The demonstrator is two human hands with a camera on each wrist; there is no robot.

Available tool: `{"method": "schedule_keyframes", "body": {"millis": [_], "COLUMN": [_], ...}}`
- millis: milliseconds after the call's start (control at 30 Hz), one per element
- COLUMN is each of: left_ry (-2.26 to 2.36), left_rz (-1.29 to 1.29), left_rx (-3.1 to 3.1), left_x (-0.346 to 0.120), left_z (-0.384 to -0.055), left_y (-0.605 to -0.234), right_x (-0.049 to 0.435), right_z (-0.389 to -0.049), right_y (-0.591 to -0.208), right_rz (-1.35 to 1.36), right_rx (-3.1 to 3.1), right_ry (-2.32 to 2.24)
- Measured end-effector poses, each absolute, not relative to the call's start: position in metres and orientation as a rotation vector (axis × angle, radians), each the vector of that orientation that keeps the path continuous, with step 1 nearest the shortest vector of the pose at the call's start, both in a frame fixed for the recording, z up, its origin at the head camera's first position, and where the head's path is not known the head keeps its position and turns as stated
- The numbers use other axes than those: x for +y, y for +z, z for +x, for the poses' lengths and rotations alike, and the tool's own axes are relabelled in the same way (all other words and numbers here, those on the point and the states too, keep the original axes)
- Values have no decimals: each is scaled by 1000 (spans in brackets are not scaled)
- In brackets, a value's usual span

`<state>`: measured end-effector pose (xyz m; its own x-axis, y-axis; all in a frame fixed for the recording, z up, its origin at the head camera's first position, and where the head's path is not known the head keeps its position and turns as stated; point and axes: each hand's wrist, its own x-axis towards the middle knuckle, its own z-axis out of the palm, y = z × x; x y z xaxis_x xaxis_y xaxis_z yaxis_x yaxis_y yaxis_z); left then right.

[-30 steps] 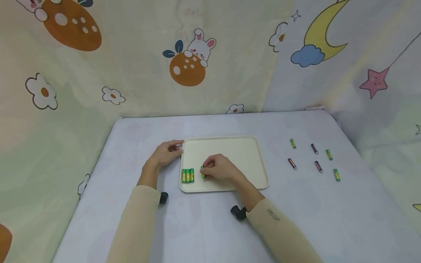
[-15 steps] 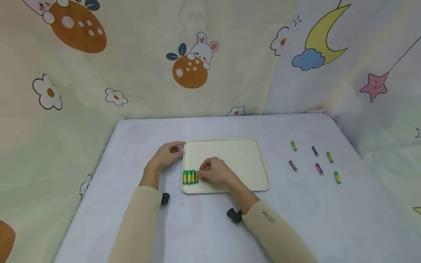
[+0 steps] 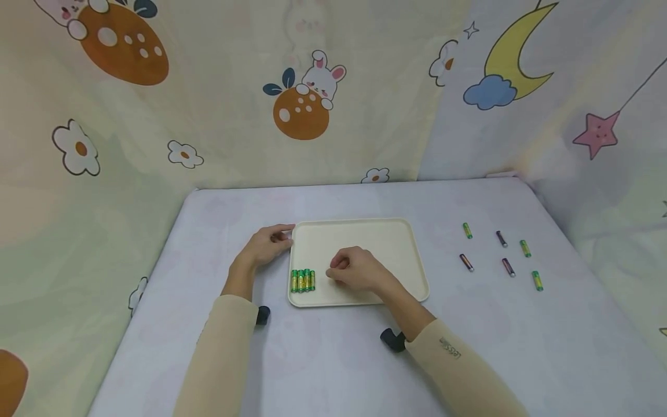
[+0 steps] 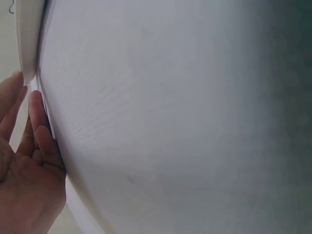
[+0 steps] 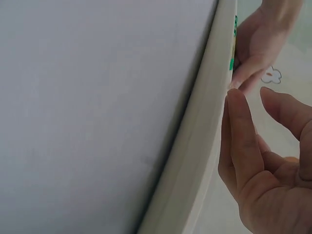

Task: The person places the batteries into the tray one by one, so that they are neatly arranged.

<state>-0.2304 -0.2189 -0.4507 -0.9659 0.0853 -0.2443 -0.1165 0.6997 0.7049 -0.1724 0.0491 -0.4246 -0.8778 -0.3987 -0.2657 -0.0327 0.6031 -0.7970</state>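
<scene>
A cream tray [image 3: 365, 231] lies on the white-covered table. Near its front left corner, several green batteries [image 3: 304, 281] stand side by side in a short row. My left hand [image 3: 264, 246] touches the tray's left edge with loosely bent fingers; in the left wrist view, the left hand [image 4: 29, 180] reaches up to the rim. Over the tray, just right of the row, my right hand [image 3: 359, 269] holds nothing. The right wrist view has the right hand [image 5: 263, 165] with thumb and index finger apart, and the row's green end [image 5: 232, 63] peeks above the rim.
To the right of the tray, loose batteries lie scattered on the table: three green ones, such as the nearest green battery [image 3: 537, 281], and three dark ones, such as the leftmost dark battery [image 3: 466, 262]. A patterned curtain [image 3: 219, 104] hangs behind the table.
My right hand brought a green battery leftward to the end of the row, let go of it, and drew back to the right. The left hand stays at the tray edge.
</scene>
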Motion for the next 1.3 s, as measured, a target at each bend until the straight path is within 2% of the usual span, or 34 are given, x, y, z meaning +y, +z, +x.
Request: {"method": "schedule_keyframes", "body": {"millis": [800,1300], "left_ry": [1120,1122], "left_rz": [-9,1], "left_rx": [2665,2666], "left_x": [-217,-218], "left_z": [-229,-228], "left_y": [-451,-451], "right_x": [145,211], "right_z": [-188,-190], "right_y": [-392,-394], "right_rz": [-319,-335], "right_rx": [2491,2713], "right_ry": [-1220,-1139]}}
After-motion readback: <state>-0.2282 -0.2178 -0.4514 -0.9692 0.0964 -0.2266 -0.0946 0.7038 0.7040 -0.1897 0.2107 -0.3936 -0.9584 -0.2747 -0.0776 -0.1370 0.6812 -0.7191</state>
